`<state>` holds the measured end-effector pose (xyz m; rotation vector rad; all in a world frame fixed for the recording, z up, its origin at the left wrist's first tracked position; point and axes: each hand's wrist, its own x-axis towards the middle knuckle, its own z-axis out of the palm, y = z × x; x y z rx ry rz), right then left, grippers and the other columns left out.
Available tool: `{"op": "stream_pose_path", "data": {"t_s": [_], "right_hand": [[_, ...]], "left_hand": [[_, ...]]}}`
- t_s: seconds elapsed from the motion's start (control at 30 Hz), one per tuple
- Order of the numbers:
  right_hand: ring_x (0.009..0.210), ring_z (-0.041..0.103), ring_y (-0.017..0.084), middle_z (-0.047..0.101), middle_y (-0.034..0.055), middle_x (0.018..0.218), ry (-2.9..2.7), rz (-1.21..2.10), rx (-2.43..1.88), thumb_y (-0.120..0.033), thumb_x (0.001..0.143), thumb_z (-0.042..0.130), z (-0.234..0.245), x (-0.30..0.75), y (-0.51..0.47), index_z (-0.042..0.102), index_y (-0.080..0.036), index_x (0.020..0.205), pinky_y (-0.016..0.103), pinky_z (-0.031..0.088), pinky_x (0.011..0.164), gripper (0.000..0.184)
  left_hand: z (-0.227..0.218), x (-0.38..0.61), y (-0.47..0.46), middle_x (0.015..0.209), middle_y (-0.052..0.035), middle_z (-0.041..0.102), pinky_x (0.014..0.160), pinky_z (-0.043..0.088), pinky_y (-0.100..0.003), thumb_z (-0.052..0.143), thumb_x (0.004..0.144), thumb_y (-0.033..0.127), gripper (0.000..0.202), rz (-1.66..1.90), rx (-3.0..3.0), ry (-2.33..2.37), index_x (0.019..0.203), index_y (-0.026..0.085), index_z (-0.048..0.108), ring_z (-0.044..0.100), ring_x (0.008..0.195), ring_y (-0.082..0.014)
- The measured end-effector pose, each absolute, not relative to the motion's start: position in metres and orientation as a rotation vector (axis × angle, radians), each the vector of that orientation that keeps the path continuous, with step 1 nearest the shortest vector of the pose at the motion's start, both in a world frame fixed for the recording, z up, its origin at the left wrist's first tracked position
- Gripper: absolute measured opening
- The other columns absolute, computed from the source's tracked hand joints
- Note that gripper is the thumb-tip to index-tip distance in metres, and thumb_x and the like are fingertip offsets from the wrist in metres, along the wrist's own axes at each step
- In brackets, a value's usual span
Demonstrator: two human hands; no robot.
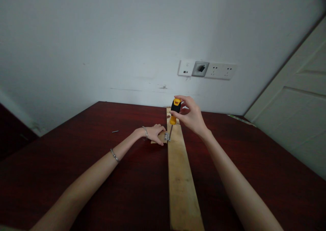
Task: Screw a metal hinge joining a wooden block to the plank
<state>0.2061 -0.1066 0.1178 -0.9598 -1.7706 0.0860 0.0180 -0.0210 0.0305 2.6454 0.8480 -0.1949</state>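
My right hand is closed round the handle of a yellow and black screwdriver. The screwdriver stands nearly upright, its tip down at a small metal hinge by the left edge of a long wooden board. To the left of that board, my left hand grips a small wooden block between thumb and fingers. The hinge spans the seam between block and board. Whether a screw sits under the screwdriver tip is too small to tell.
A short metal rod-like piece lies on the dark red table to the left. Behind the table rises a white wall with sockets. A pale door stands at the right, near a thin strip on the table's back edge.
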Motion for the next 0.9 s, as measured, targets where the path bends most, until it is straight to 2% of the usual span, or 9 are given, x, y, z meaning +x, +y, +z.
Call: {"op": "stream_pose_path", "data": {"t_s": [0.2,0.37,0.43,0.53,0.6,0.7,0.77,0.8,0.9], "right_hand": [[0.077,0.055,0.015,0.056,0.0063,0.107,-1.888,-0.024,-0.975,-0.031,0.078,0.066,0.124,0.207,-0.112,0.054,-0.024,0.12,0.029,0.055,0.06,0.045],[0.095,0.058,0.023,0.058,0.0099,0.115,-1.991,-0.119,-1.042,-0.021,0.079,0.057,0.13,0.208,-0.119,0.043,-0.023,0.134,0.04,0.053,0.081,0.057],[0.096,0.059,0.024,0.059,0.0104,0.113,-2.023,-0.168,-1.092,-0.025,0.081,0.057,0.133,0.207,-0.122,0.044,-0.022,0.134,0.042,0.052,0.083,0.055],[0.085,0.06,0.023,0.058,0.0101,0.105,-2.021,-0.225,-1.163,-0.038,0.082,0.061,0.135,0.205,-0.125,0.052,-0.021,0.127,0.04,0.052,0.077,0.049],[0.079,0.059,0.02,0.056,0.0094,0.101,-2.01,-0.213,-1.158,-0.04,0.083,0.061,0.135,0.205,-0.125,0.056,-0.021,0.124,0.039,0.052,0.075,0.045],[0.08,0.058,0.02,0.057,0.0096,0.104,-2.009,-0.143,-1.099,-0.03,0.084,0.058,0.135,0.204,-0.124,0.044,-0.02,0.136,0.038,0.052,0.079,0.054],[0.089,0.059,0.022,0.057,0.0117,0.112,-2.019,-0.129,-1.078,-0.024,0.083,0.055,0.135,0.203,-0.124,0.034,-0.019,0.141,0.041,0.051,0.084,0.062],[0.095,0.058,0.024,0.057,0.0128,0.115,-2.031,-0.141,-1.079,-0.022,0.082,0.054,0.135,0.203,-0.125,0.033,-0.019,0.141,0.042,0.05,0.087,0.063],[0.096,0.058,0.026,0.055,0.0139,0.116,-2.068,-0.183,-1.138,-0.027,0.084,0.053,0.136,0.203,-0.126,0.042,-0.018,0.134,0.044,0.049,0.087,0.052]], "left_hand": [[0.03,0.017,-0.02,0.115,-0.0085,0.046,0.096,0.038,-0.032,0.068,0.062,0.061,0.076,-0.194,2.643,0.842,0.12,0.017,0.046,0.043,0.111,-0.0257],[0.032,0.016,-0.02,0.117,-0.0085,0.046,0.097,0.038,-0.033,0.067,0.061,0.062,0.079,-0.208,2.624,0.839,0.122,0.018,0.045,0.042,0.112,-0.026],[0.034,0.016,-0.021,0.117,-0.0084,0.046,0.096,0.038,-0.033,0.067,0.061,0.063,0.079,-0.217,2.627,0.841,0.122,0.018,0.046,0.042,0.112,-0.0263],[0.036,0.016,-0.023,0.116,-0.0079,0.046,0.096,0.039,-0.034,0.066,0.062,0.065,0.077,-0.23,2.643,0.841,0.122,0.02,0.047,0.043,0.111,-0.0266],[0.037,0.017,-0.024,0.116,-0.008,0.047,0.096,0.039,-0.034,0.065,0.062,0.065,0.077,-0.248,2.655,0.851,0.121,0.02,0.047,0.043,0.111,-0.0267],[0.038,0.018,-0.024,0.117,-0.0084,0.047,0.097,0.037,-0.034,0.065,0.061,0.065,0.077,-0.274,2.656,0.878,0.121,0.02,0.047,0.043,0.113,-0.027],[0.039,0.018,-0.025,0.119,-0.0089,0.047,0.098,0.037,-0.034,0.065,0.061,0.065,0.079,-0.282,2.649,0.881,0.122,0.019,0.047,0.043,0.114,-0.0273],[0.04,0.018,-0.024,0.119,-0.0091,0.047,0.097,0.037,-0.034,0.065,0.061,0.066,0.08,-0.285,2.645,0.878,0.123,0.019,0.047,0.043,0.114,-0.0274],[0.041,0.017,-0.024,0.117,-0.0088,0.047,0.097,0.038,-0.034,0.065,0.06,0.067,0.08,-0.283,2.65,0.873,0.122,0.019,0.048,0.043,0.112,-0.0272]]}}
